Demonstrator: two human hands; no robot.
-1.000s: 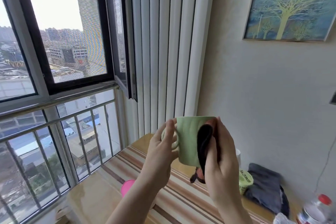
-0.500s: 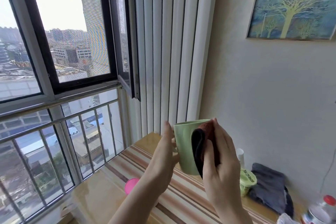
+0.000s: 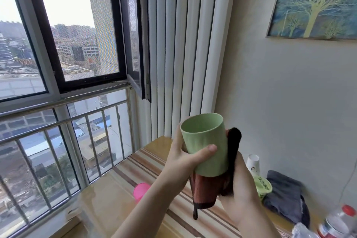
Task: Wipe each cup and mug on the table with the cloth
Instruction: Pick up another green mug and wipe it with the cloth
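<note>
My left hand (image 3: 185,157) hid the green mug (image 3: 204,145)'s handle side. The cloth (image 3: 209,187) covered my right hand (image 3: 239,189)'s fingers. My forearm concealed the pink cup (image 3: 141,189)'s right part; the frame edge cropped the bottle (image 3: 336,222).

Striped surface (image 3: 212,218) beneath the grip. To the right of the grip, folded grey fabric (image 3: 286,197) lies against the wall; a clear bottle with red cap (image 3: 340,222) stands at lower right. Framed tree painting (image 3: 316,2) hangs above right. Window (image 3: 63,31), railing (image 3: 63,121) and vertical blinds (image 3: 183,44) stand left and behind.
</note>
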